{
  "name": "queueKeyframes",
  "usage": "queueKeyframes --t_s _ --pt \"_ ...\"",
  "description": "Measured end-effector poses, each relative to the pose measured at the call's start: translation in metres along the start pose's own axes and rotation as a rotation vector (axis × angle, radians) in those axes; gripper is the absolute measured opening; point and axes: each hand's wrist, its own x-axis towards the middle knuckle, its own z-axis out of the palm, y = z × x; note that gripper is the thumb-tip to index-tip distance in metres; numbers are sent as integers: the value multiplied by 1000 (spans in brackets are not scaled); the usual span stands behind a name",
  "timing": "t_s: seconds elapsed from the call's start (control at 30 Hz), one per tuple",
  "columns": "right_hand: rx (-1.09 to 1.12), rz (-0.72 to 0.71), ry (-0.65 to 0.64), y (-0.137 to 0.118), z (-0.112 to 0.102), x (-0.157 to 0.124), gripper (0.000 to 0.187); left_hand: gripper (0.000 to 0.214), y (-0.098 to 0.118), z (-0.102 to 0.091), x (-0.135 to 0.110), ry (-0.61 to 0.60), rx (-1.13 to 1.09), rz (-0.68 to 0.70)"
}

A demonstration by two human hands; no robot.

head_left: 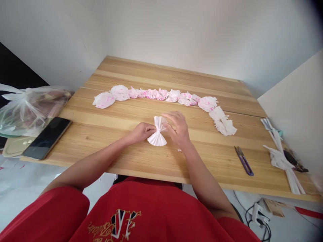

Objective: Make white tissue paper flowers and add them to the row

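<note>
My left hand (142, 131) pinches a white pleated tissue-paper bow (157, 138) at its narrow middle, and the bow's two ends fan out above and below. My right hand (178, 126) is at the bow's right side, fingers spread and slightly curved; whether its thumb touches the paper I cannot tell. Beyond both hands, crinkled paper puffs (161, 94), white with pink stains, lie in a curved row across the wooden table (141, 158). A tiny white scrap (179, 150) rests beside my right wrist.
Purple-handled thread snips (244, 160) lie at the right. White paper strips (284, 161) are on the right edge near a dark object. On the left are a phone (47, 137) and a knotted clear plastic bag (32, 107). Walls stand behind the table and to its right.
</note>
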Motion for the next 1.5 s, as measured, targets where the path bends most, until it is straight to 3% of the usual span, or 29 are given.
queueKeyframes --t_s 0.1,0.27,0.4,0.53,0.63,0.8,0.87,1.07,1.23,1.37,1.5 --pt "-47 -3 109 3 -6 0 26 35 -4 -1 3 100 -195 -103" --pt "-162 -140 19 8 -4 1 24 40 -4 -4 5 168 -408 -200" --pt "-186 -172 -47 5 2 -1 28 43 -1 -4 4 182 -506 -220" --pt "-127 -192 -19 0 9 -6 24 41 1 -2 3 178 -554 -209" --pt "-39 -133 36 -2 14 -8 15 43 1 -1 3 177 -626 -210" --pt "256 143 111 -6 17 -8 8 43 2 -1 4 157 -660 -203" --pt "266 133 92 -6 17 -7 8 43 3 -2 5 177 -647 -201" --pt "-112 -90 57 -2 15 -6 41 43 8 -2 4 225 -452 -199" --pt "-212 -181 -3 -5 19 -10 27 31 6 1 3 243 -209 -157" --pt "-159 -137 33 -8 27 -12 7 22 1 5 2 243 23 -89" --pt "10 30 150 -13 33 -12 13 28 0 5 -2 313 369 100"
